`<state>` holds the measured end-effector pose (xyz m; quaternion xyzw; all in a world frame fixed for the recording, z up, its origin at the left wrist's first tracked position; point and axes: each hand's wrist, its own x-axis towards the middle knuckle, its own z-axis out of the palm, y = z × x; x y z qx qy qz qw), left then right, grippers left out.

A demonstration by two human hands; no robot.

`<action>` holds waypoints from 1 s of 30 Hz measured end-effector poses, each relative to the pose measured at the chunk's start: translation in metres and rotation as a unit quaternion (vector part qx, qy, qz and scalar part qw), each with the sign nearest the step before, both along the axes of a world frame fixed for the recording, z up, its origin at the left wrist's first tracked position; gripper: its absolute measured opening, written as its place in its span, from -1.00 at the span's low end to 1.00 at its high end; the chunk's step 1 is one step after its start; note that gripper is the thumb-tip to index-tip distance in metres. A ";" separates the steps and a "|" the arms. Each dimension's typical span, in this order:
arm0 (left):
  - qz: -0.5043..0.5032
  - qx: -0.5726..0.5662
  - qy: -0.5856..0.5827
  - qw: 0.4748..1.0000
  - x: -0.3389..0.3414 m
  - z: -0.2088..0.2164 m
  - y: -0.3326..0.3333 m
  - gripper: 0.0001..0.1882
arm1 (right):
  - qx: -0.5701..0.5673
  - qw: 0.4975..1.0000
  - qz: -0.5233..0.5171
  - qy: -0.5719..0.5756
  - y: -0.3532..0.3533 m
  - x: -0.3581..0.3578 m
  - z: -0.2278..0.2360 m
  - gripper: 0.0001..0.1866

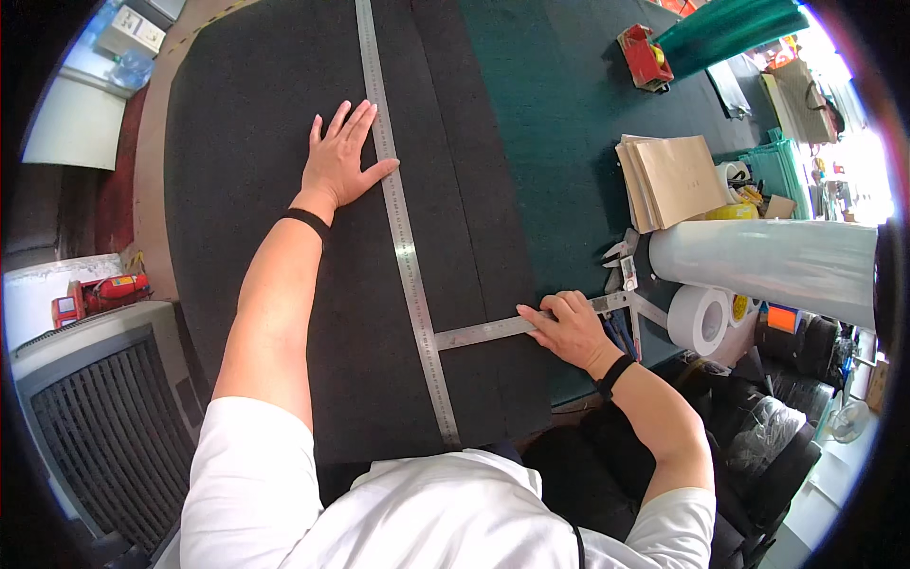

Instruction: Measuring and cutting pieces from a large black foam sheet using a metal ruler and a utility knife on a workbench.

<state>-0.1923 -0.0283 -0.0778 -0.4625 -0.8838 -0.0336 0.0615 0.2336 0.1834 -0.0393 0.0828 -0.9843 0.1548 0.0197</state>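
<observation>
A large black sheet (246, 114) lies spread over a dark green table (559, 104). A long steel ruler (403, 242) runs across the sheet from the top of the view down to its near edge. My left hand (339, 159) lies flat on the sheet, fingers spread, with the thumb touching the ruler's left edge. A shorter steel ruler (483, 331) meets the long one at a right angle. My right hand (567, 325) presses down on this short ruler near the sheet's right edge, fingers bent over it.
Brown envelopes (668, 180), a red tape dispenser (645, 57), a green roll (725, 28), a big clear film roll (768, 261) and a white tape roll (697, 318) sit at the right. A grey slatted unit (95, 417) stands lower left.
</observation>
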 end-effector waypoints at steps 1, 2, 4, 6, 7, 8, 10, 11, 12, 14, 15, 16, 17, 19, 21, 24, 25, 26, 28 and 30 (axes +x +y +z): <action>-0.002 0.004 0.002 1.000 -0.001 -0.001 0.000 -0.04 | 0.000 1.000 0.001 0.001 0.000 0.000 0.000 -0.32; -0.004 0.008 0.003 1.000 -0.002 -0.002 -0.001 -0.07 | 0.000 1.000 0.001 0.001 0.000 -0.001 0.000 -0.32; -0.006 0.012 0.004 1.000 -0.002 -0.005 -0.003 -0.11 | -0.001 1.000 0.001 0.001 -0.002 0.000 0.000 -0.33; -0.007 0.014 0.003 1.000 -0.003 -0.007 -0.004 -0.16 | -0.003 1.000 0.000 0.000 -0.002 0.000 0.000 -0.33; -0.008 0.015 0.002 1.000 -0.004 -0.008 -0.003 -0.18 | -0.004 1.000 0.000 0.000 -0.002 -0.001 -0.001 -0.33; -0.007 0.015 0.002 1.000 -0.004 -0.009 -0.003 -0.18 | -0.005 1.000 0.000 0.000 -0.001 -0.001 -0.001 -0.33; -0.011 0.017 0.004 1.000 -0.004 -0.014 -0.005 -0.19 | -0.011 1.000 0.001 0.000 -0.003 -0.001 -0.005 -0.34; -0.012 0.021 0.007 1.000 -0.005 -0.011 -0.005 -0.19 | -0.010 1.000 0.002 0.001 -0.002 -0.001 -0.002 -0.34; -0.011 0.022 0.007 1.000 -0.005 -0.008 -0.004 -0.19 | -0.004 1.000 0.002 -0.001 -0.002 -0.001 -0.001 -0.34; -0.011 0.022 0.003 1.000 -0.006 -0.004 -0.002 -0.20 | 0.006 1.000 0.003 -0.004 0.000 -0.003 0.002 -0.33; -0.011 0.022 0.002 1.000 -0.006 -0.002 -0.001 -0.20 | 0.006 1.000 0.005 -0.002 0.002 -0.004 0.004 -0.33; -0.011 0.018 0.002 1.000 -0.005 -0.004 -0.001 -0.20 | 0.009 1.000 0.009 -0.003 0.002 -0.002 0.002 -0.34; -0.011 0.018 0.002 1.000 -0.005 -0.006 0.000 -0.20 | 0.012 1.000 0.014 -0.003 0.003 -0.002 0.001 -0.35; -0.009 0.018 0.004 1.000 -0.005 -0.007 0.000 -0.20 | 0.014 1.000 0.019 -0.001 0.004 -0.002 0.000 -0.36; -0.009 0.017 0.005 1.000 -0.005 -0.007 -0.001 -0.20 | 0.012 1.000 0.021 -0.003 0.004 -0.001 -0.001 -0.36; -0.009 0.018 0.004 1.000 -0.004 -0.008 -0.003 -0.19 | 0.013 1.000 0.023 -0.006 0.002 -0.001 0.000 -0.36; -0.009 0.017 0.006 1.000 -0.004 -0.008 -0.003 -0.19 | 0.015 1.000 0.024 -0.009 0.002 -0.001 0.000 -0.37; -0.009 0.016 0.006 1.000 -0.004 -0.008 -0.003 -0.19 | 0.017 0.999 0.025 -0.011 0.002 -0.001 0.001 -0.37; -0.009 0.016 0.007 1.000 -0.003 -0.007 -0.002 -0.19 | 0.021 0.999 0.026 -0.012 0.001 0.000 0.001 -0.37; -0.012 0.020 0.001 1.000 -0.003 -0.007 -0.003 -0.20 | 0.026 0.999 0.027 -0.011 0.001 0.000 0.001 -0.38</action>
